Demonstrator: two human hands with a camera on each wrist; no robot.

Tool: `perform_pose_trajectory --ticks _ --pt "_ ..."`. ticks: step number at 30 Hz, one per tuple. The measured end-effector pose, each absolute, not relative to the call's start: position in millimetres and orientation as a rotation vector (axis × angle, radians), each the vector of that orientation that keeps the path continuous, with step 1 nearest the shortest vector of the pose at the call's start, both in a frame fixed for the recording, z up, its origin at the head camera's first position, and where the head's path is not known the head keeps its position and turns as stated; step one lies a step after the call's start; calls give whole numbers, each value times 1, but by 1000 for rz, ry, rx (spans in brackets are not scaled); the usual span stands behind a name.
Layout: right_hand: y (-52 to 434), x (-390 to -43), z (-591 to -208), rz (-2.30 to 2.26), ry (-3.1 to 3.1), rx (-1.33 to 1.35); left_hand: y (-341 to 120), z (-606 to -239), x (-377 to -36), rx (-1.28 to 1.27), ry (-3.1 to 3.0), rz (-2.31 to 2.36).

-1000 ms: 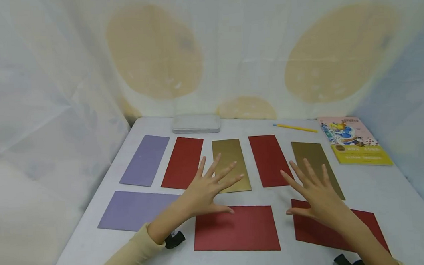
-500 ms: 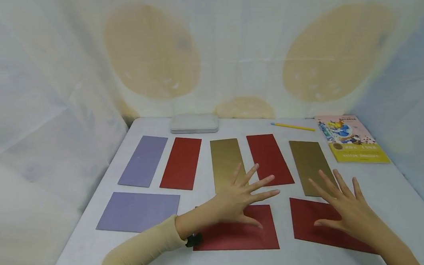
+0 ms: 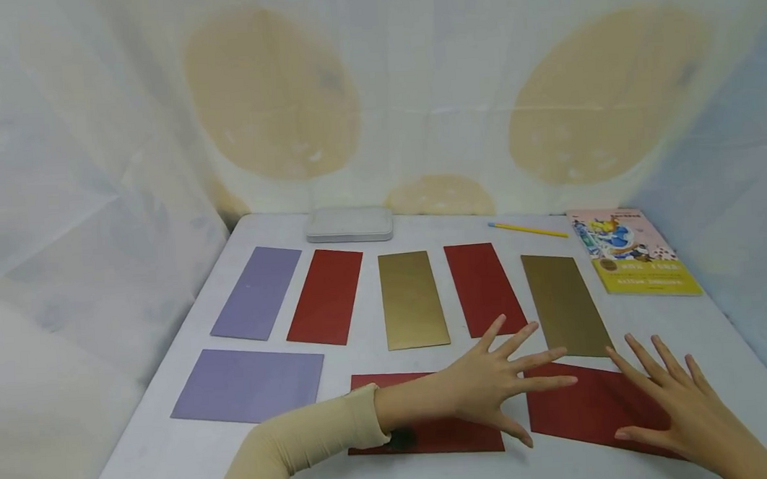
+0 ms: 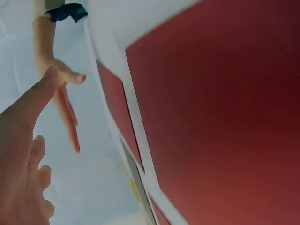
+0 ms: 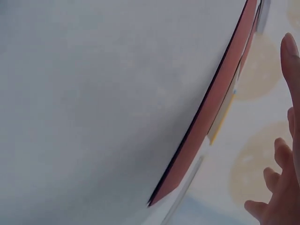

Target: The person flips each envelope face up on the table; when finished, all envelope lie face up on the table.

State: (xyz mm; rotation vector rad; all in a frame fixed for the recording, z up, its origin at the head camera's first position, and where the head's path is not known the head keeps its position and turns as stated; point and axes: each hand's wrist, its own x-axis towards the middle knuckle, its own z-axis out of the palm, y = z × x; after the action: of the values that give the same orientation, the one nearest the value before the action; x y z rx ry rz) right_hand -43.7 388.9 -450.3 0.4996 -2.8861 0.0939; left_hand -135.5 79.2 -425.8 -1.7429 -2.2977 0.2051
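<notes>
White table (image 3: 721, 345), backed by a pale curtain (image 3: 92, 139). Near row of sheets: purple sheet (image 3: 248, 384), middle red sheet (image 3: 433, 434) and right red sheet (image 3: 588, 410), lying flat and apart. Far row: purple strip (image 3: 256, 293), red strip (image 3: 325, 296), gold strip (image 3: 413, 299), second red strip (image 3: 484, 288), second gold strip (image 3: 564, 304). Book (image 3: 634, 252) at far right; grey tin (image 3: 349, 225) at far edge; yellow pencil (image 3: 528, 230) between them. Left hand (image 3: 495, 382), fingers spread wide, holding nothing, over the gap between the two red sheets. Right hand (image 3: 688, 408), likewise spread and empty, over the right red sheet's right end.
</notes>
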Motion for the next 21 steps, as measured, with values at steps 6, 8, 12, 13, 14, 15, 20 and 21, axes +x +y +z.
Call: perform_pose_trajectory --ticks 6,8,12,13,14,15,20,21 --pt "408 -28 -457 108 -2997 402 103 -431 -129 -1816 -2326 299" --pt "415 -24 -458 109 -3051 364 110 -435 -129 -1843 -2369 314" --pt "428 -22 -462 134 -3180 270 119 -445 -130 -1857 -2496 329" --pt "430 -22 -463 141 -3213 247 120 -447 -130 -1848 -2528 337" --pt "433 -22 -465 149 -3239 228 122 -449 -130 -1837 -2556 345" --pt "435 -21 -466 160 -3259 210 123 -450 -131 -1823 -2574 359" --pt "443 -19 -474 185 -3330 136 125 -450 -133 -1797 -2638 414" --pt "444 -18 -475 191 -3348 124 125 -449 -134 -1804 -2646 418"
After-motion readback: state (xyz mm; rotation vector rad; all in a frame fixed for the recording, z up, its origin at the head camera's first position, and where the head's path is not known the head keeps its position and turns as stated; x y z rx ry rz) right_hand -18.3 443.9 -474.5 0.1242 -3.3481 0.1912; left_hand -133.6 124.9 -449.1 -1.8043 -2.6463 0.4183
